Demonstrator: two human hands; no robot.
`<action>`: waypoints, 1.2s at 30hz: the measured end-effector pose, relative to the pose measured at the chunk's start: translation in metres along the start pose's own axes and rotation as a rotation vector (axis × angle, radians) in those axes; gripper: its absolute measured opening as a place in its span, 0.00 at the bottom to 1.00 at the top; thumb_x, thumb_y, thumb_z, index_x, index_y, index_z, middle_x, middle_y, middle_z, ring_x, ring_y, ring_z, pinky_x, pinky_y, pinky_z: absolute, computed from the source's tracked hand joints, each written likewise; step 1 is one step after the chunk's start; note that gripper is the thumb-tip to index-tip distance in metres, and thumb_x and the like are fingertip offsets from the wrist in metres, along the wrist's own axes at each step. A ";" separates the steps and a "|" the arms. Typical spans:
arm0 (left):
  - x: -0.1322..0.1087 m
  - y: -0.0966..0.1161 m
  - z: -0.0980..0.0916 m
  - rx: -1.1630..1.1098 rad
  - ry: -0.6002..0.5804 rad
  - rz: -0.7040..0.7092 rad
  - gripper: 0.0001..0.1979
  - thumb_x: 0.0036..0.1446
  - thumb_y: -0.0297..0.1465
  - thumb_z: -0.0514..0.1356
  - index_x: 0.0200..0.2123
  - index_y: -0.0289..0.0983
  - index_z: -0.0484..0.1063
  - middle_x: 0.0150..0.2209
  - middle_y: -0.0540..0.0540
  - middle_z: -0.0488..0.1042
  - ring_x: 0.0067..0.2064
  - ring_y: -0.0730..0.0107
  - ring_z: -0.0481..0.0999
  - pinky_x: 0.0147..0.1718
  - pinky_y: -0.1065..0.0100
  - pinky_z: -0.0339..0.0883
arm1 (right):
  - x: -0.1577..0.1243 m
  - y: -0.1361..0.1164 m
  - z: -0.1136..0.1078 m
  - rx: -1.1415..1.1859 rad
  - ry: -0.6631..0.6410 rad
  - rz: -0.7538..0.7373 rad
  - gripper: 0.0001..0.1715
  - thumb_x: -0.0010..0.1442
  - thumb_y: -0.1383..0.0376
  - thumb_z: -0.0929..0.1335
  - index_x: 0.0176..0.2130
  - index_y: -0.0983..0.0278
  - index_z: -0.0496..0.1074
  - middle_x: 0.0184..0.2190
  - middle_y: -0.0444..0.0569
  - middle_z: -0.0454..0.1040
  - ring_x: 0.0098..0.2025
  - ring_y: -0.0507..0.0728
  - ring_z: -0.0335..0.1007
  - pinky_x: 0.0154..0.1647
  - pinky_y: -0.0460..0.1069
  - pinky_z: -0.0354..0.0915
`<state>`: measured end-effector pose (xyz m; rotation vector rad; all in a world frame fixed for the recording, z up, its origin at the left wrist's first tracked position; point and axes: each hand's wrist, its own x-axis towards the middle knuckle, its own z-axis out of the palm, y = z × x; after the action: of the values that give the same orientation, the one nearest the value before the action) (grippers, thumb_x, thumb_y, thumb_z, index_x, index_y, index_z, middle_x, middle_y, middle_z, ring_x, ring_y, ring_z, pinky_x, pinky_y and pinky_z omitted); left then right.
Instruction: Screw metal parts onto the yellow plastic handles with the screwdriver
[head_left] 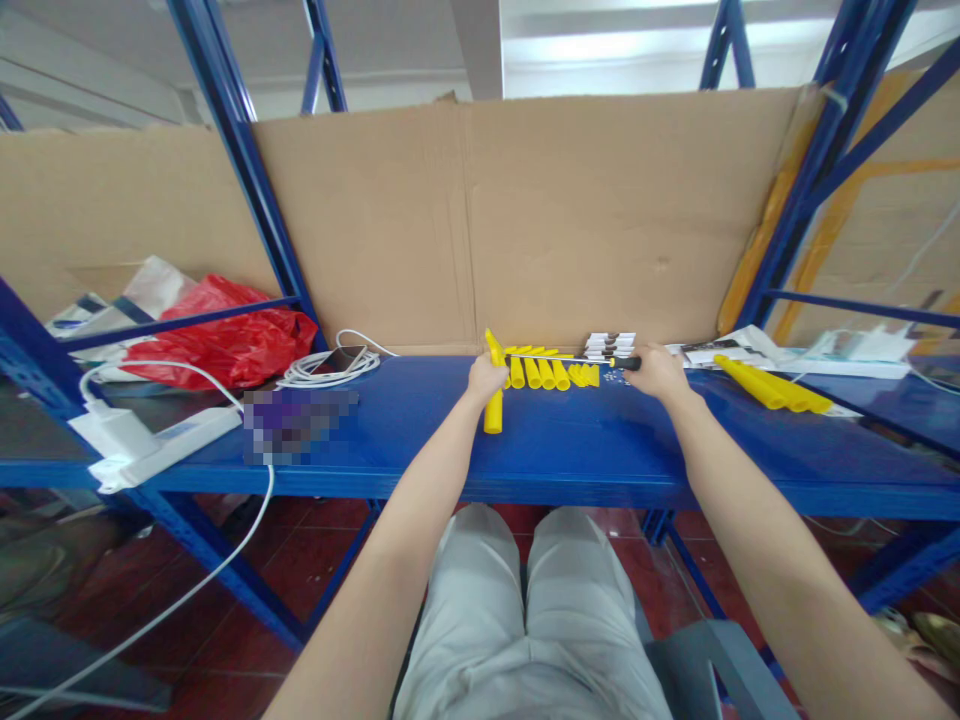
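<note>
From my remote view, the left hand (486,378) has its grip closed around the middle of a yellow tapered piece (493,412). The piece stands almost upright on the blue bench (570,445), leaning a little, with its lower end under the fist and its upper end above it. The right hand (660,372) has its grip pressed around the dark handle of a screwdriver (571,358). The thin shaft lies nearly level and reaches left toward the top of the held piece; I cannot tell whether the tip touches it. Between the two hands, a row of yellow pieces (546,373) of the same kind lies side by side near the cardboard wall (525,220). Just behind them is a small stack of white parts (609,345), too small for me to identify. I judge the yellow piece to be moulded plastic: light, stiff and smooth, so it can turn or slip in the fingers when the tool pushes on it. For this reason the middle, where the taper is thicker, seems the good place to hold, with the lower end resting on the bench. The screwdriver is rigid and should be held at the handle only. Further right lie longer yellow pieces (772,388), and on the left a red bag (225,335), a coiled white cable (330,368) and a power strip (161,440).
</note>
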<state>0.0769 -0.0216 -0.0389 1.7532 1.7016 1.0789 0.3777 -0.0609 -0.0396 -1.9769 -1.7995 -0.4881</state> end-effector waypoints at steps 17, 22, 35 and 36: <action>-0.012 0.014 -0.004 0.008 -0.026 0.089 0.17 0.56 0.21 0.57 0.47 0.33 0.76 0.36 0.41 0.83 0.39 0.62 0.84 0.39 0.69 0.74 | -0.002 -0.033 0.006 0.094 -0.197 -0.246 0.17 0.51 0.68 0.71 0.43 0.62 0.78 0.43 0.53 0.82 0.45 0.62 0.78 0.44 0.49 0.68; -0.014 0.014 0.001 -0.023 -0.033 0.119 0.17 0.54 0.20 0.57 0.45 0.33 0.77 0.35 0.42 0.83 0.39 0.61 0.84 0.40 0.68 0.75 | -0.001 -0.049 0.023 0.283 -0.272 -0.373 0.16 0.50 0.72 0.73 0.42 0.64 0.80 0.42 0.51 0.83 0.44 0.60 0.79 0.47 0.49 0.70; -0.023 0.022 -0.001 -0.095 -0.083 0.163 0.17 0.52 0.20 0.56 0.43 0.34 0.77 0.34 0.43 0.82 0.40 0.60 0.83 0.43 0.65 0.75 | 0.033 -0.114 0.026 0.707 -0.071 -0.308 0.11 0.61 0.71 0.70 0.44 0.68 0.79 0.43 0.57 0.83 0.45 0.59 0.80 0.52 0.53 0.72; -0.024 0.022 -0.001 -0.107 -0.089 0.170 0.16 0.52 0.20 0.57 0.43 0.34 0.77 0.33 0.44 0.82 0.39 0.61 0.83 0.42 0.66 0.75 | 0.036 -0.119 0.026 0.718 -0.050 -0.300 0.10 0.62 0.70 0.69 0.43 0.67 0.79 0.43 0.56 0.83 0.45 0.59 0.80 0.52 0.53 0.72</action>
<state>0.0915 -0.0478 -0.0258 1.8741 1.4365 1.1244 0.2620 -0.0085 -0.0342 -1.2482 -1.9440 0.1278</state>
